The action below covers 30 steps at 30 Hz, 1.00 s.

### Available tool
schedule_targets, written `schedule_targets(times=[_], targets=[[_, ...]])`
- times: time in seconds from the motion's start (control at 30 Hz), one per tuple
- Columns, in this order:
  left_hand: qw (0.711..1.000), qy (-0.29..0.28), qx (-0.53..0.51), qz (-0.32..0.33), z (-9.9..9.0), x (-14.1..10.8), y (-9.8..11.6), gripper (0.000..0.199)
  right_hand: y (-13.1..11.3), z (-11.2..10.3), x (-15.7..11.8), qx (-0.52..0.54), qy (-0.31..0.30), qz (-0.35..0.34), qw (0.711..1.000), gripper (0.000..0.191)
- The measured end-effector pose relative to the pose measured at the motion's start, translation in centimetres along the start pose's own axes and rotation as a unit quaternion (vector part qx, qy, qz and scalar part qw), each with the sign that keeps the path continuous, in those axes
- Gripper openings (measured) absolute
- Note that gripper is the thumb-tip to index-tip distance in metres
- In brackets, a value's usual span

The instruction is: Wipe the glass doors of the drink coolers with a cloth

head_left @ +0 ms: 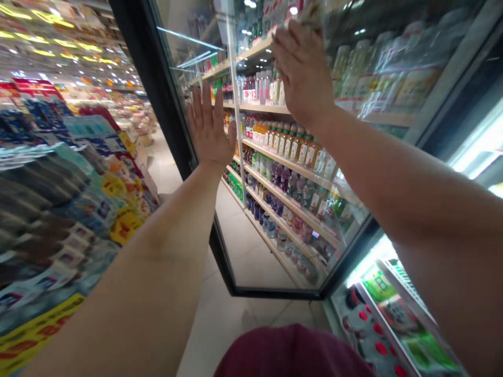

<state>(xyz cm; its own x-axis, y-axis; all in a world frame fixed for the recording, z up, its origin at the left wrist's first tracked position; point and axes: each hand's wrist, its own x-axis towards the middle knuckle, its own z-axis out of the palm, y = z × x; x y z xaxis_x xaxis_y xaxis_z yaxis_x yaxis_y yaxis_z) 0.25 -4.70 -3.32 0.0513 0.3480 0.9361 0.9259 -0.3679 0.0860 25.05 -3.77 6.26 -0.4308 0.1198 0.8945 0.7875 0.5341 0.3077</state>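
My left hand (pixel 210 125) lies flat against the glass door (pixel 251 246), near its black left frame, with its fingers apart. Higher up and to the right, my right hand (pixel 304 78) is raised to the glass, its fingers stretched out and slightly bent. A blurred pale brown patch is beside its fingertips; whether it is an object or a reflection cannot be made out. The door stands open at an angle. Rows of bottles (pixel 291 144) on shelves show in or through the glass.
At the left is a display of hanging packets (pixel 70 204) with a yellow sign (pixel 39 324). A lit cooler shelf (pixel 393 314) with red-capped bottles and green packs is at the lower right. Tiled floor (pixel 220 314) runs below the door. Dark red clothing (pixel 293 353) is at the bottom.
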Motion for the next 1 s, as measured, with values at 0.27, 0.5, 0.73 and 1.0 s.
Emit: schedule_targets(times=[0.27, 0.5, 0.73, 1.0], targets=[[0.997, 0.001, -0.071, -0.006, 0.7, 0.2, -0.3, 0.1, -2.3, 0.1, -0.4, -0.016, -0.087, -0.106, 0.99, 0.049], [1.0, 0.001, -0.007, -0.016, 0.1, 0.0, 0.1, 0.095, -3.5, 0.8, -0.3, -0.024, -0.066, -0.063, 0.996, 0.054], [1.0, 0.004, -0.009, -0.018, 0.2, 0.0, 0.0, 0.096, -2.8, -0.8, 2.1, -0.044, -0.125, -0.077, 0.988, 0.046], [1.0, 0.007, 0.01, -0.01, 0.8, 0.2, -0.6, 0.096, -0.5, -1.9, -0.2, -0.029, -0.125, -0.167, 0.978, 0.043]])
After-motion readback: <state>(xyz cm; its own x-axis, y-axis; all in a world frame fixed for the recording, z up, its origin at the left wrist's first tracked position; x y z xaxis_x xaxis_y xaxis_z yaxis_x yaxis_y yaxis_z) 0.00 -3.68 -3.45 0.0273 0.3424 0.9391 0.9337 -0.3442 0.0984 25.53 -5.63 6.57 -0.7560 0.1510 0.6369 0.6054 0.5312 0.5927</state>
